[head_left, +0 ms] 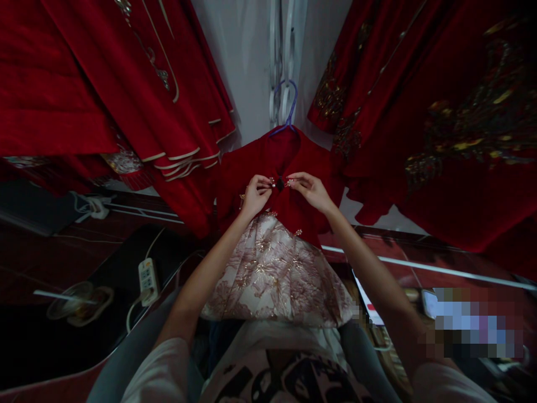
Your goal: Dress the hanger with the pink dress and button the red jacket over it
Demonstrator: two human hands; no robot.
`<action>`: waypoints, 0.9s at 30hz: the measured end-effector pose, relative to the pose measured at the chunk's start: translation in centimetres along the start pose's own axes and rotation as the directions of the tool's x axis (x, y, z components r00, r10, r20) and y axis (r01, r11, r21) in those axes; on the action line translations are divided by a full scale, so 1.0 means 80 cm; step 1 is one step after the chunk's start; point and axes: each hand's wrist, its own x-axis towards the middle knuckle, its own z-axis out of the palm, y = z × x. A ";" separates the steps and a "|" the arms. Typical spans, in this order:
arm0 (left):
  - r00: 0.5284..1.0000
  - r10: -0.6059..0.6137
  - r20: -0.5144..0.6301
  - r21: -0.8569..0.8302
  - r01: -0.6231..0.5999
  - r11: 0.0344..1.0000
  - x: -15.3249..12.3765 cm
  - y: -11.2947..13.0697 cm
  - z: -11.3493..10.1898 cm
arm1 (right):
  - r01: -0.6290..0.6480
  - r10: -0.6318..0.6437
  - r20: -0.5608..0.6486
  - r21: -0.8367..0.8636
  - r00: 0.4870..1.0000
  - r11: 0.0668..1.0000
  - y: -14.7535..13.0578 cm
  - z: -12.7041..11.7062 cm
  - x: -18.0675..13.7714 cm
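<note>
A red short jacket (310, 151) hangs on a purple-blue hanger (289, 120) in front of me. Below it spreads a pale brocade skirt (272, 274) with pinkish, gold-touched flowers, its hem across my lap. My left hand (257, 196) pinches a small beaded fastener (272, 182) on one front edge of the jacket. On the opposite edge, the fingers of my right hand (311, 190) are closed on a matching beaded fastener (289, 182). A small dark gap lies between the two edges. Another beaded ornament (298, 232) sits lower on the jacket.
Red garments (168, 101) with pale trim hang at left; embroidered red garments (453, 129) hang at right. A power strip (148, 281) and a clear container (71, 300) with a white stick lie on a black surface at lower left. A lit screen (368, 302) is at lower right.
</note>
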 end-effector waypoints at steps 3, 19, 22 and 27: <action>0.998 0.007 -0.066 0.037 -0.004 0.999 -0.002 0.001 0.009 | -0.007 0.007 0.025 0.006 1.000 1.000 -0.002 -0.009 -0.003; 0.980 0.128 -0.152 0.186 -0.099 0.978 -0.002 -0.007 0.018 | -0.014 0.011 0.059 0.042 0.998 0.999 0.009 0.008 0.009; 0.983 0.131 -0.131 0.126 -0.115 0.985 -0.003 -0.009 0.018 | 0.023 -0.024 0.038 0.011 0.999 1.000 0.006 0.018 0.011; 0.991 0.100 -0.091 0.078 -0.093 0.993 0.002 -0.012 0.018 | 0.051 -0.051 0.011 0.010 0.999 0.999 0.009 0.024 0.013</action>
